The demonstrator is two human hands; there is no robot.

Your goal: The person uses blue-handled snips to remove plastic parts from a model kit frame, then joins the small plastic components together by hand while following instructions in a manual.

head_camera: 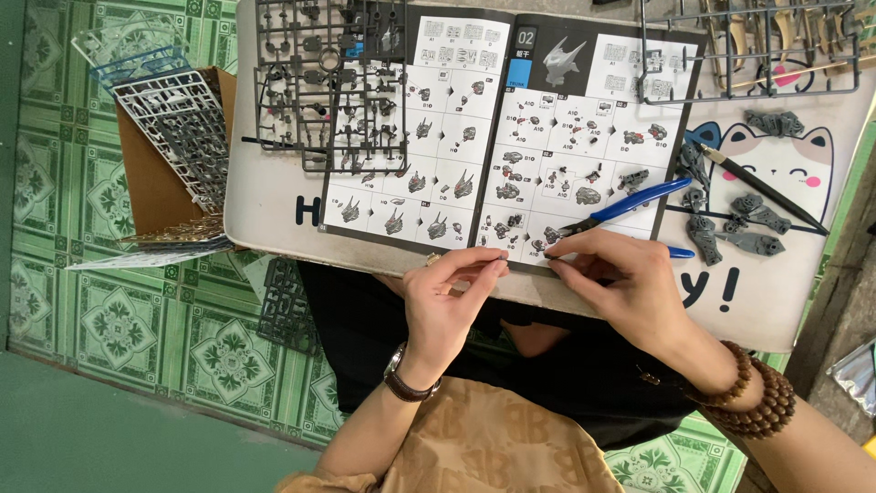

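Observation:
My left hand (452, 297) pinches a small grey part (504, 262) between thumb and forefinger at the lower edge of the open instruction booklet (511, 137). A few centimetres to its right, my right hand (630, 283) has its fingertips pinched together on something tiny. That hand lies over the lower handle of the blue-handled nippers (634, 203), which rest on the booklet with their jaws pointing left. Both hands hover at the near edge of the white lap table (274, 196).
Grey part frames (328, 91) cover the booklet's left page, and more frames (748, 46) lie at the top right. Several assembled grey pieces (753, 224) and a black pen-like tool (762, 187) lie right of the nippers. A cardboard box (151, 173) of frames stands on the green tiled floor.

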